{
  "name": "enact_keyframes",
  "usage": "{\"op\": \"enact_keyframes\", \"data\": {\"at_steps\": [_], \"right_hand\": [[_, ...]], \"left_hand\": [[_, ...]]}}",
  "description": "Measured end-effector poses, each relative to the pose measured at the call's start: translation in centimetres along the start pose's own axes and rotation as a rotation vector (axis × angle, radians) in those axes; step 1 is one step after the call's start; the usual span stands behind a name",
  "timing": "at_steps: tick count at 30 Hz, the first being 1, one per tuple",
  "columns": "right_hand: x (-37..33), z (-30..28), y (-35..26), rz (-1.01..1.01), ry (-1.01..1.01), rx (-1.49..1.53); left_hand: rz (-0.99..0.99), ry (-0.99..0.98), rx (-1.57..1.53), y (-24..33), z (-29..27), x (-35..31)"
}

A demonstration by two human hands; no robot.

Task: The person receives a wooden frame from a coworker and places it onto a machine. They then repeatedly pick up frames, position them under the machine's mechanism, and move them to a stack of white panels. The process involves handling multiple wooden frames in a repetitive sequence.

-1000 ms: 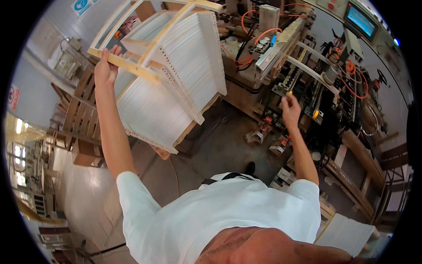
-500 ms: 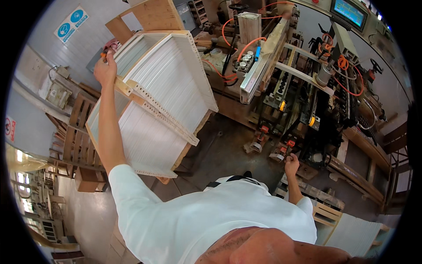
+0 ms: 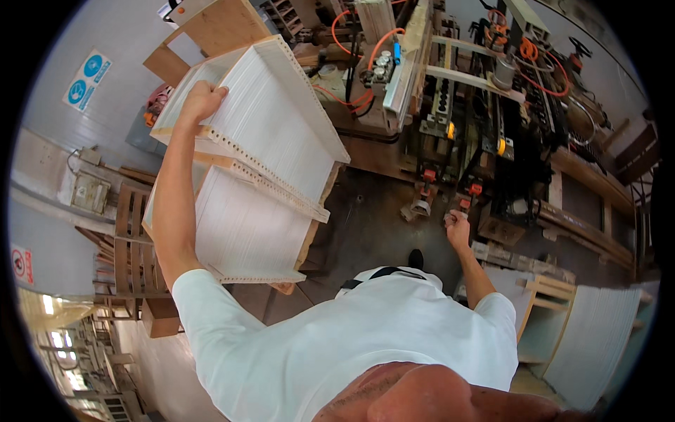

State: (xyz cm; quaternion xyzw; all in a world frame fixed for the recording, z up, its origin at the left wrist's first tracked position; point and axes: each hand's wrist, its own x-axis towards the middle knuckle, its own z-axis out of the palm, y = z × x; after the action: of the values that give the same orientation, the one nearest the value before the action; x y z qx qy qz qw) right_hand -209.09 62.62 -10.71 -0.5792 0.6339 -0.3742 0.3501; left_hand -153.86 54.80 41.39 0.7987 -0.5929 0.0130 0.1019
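Note:
On my left stands a tall stack of thin white panels [image 3: 271, 105] packed closely together, with strips pierced by rows of small holes along its edges. My left hand [image 3: 202, 104] lies over the upper left part of this stack, fingers curled and closed; what they grip, if anything, is hidden. A second stack of white panels [image 3: 249, 228] is nearer to me, below the first. My right hand [image 3: 457, 224] is closed in a pinch low on the right, close to a red-topped clamp [image 3: 470, 197] of the machine. Whatever it holds is too small to make out.
A long machine [image 3: 492, 119] with rails, orange hoses and dark metal parts fills the right. Brown boards [image 3: 218, 32] stand behind the far stack. Wooden pallets [image 3: 130, 235] lean at the left. Another stack of pale panels [image 3: 590, 337] is at my lower right.
My left hand has moved from the far left end of the stack rightward onto its panels, its fingers curled. My view has shifted; my right hand is still closed near the clamps.

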Motion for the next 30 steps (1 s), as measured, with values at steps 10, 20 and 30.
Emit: {"op": "enact_keyframes", "data": {"at_steps": [10, 20, 30], "right_hand": [[-10.1, -12.7, -1.1, 0.039, 0.360, -0.254], [-16.7, -46.0, -10.3, -0.263, 1.140, -1.165], [-32.4, -63.7, -3.3, 1.016, 1.042, -1.323]], "left_hand": [[0.361, 0.098, 0.064, -7.7, 3.2, 6.2], [0.393, 0.136, 0.200, -3.2, 1.9, 6.4], [0.793, 0.318, -0.421, 22.7, 4.3, -12.6]]}}
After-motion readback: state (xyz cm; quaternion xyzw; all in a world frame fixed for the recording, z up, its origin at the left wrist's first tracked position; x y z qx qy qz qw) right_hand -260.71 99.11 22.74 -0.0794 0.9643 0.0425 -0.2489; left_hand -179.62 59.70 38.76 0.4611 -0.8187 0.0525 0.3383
